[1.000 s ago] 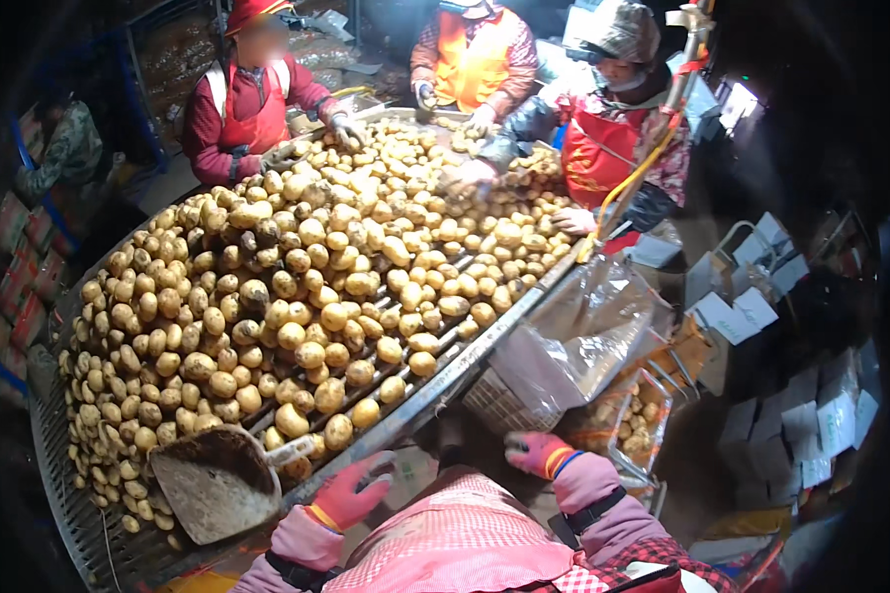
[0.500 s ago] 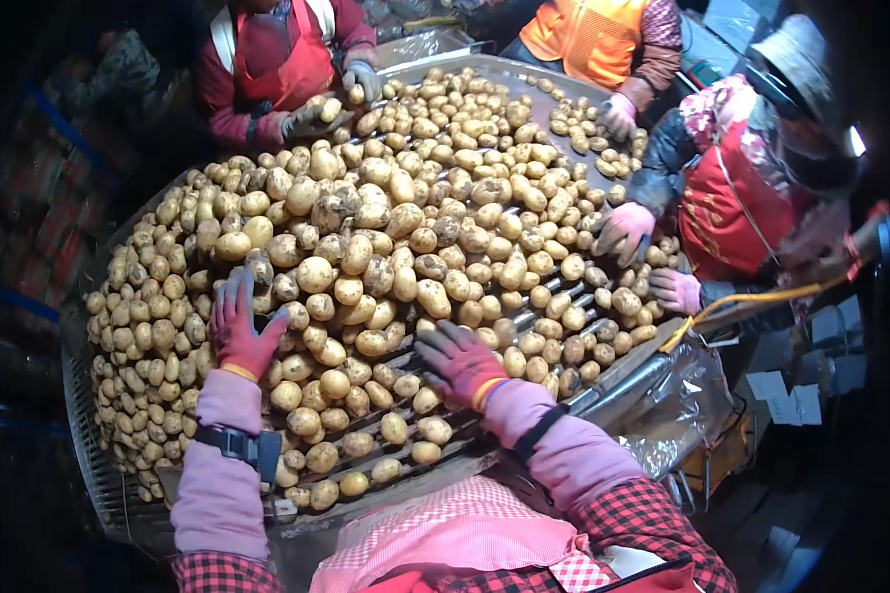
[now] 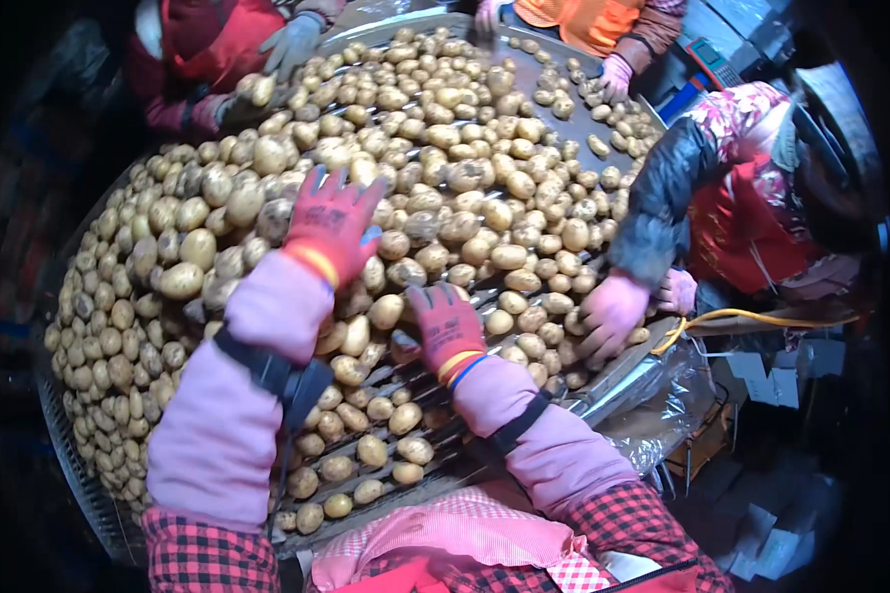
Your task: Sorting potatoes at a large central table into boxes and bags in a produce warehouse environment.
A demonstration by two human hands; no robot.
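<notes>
Potatoes (image 3: 509,257): heaped across the slatted table (image 3: 450,460).
Left hand (image 3: 331,222): fingers spread wide atop potatoes, near the table's middle, unclenched.
Right hand (image 3: 448,326): half-curled, closer to the table's near edge — I cannot tell its grip.

Red gloves (image 3: 328,225), yellow cuffs (image 3: 313,262) — lilac oversleeves (image 3: 213,430), black straps (image 3: 520,423) — checked sleeves (image 3: 213,555), pink apron (image 3: 465,539)

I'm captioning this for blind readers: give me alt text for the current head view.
The person's left hand and right hand, in pinkish-red gloves, reach onto a large heap of potatoes on a slatted table. Co-workers' gloved hands are at its far and right sides.
</notes>
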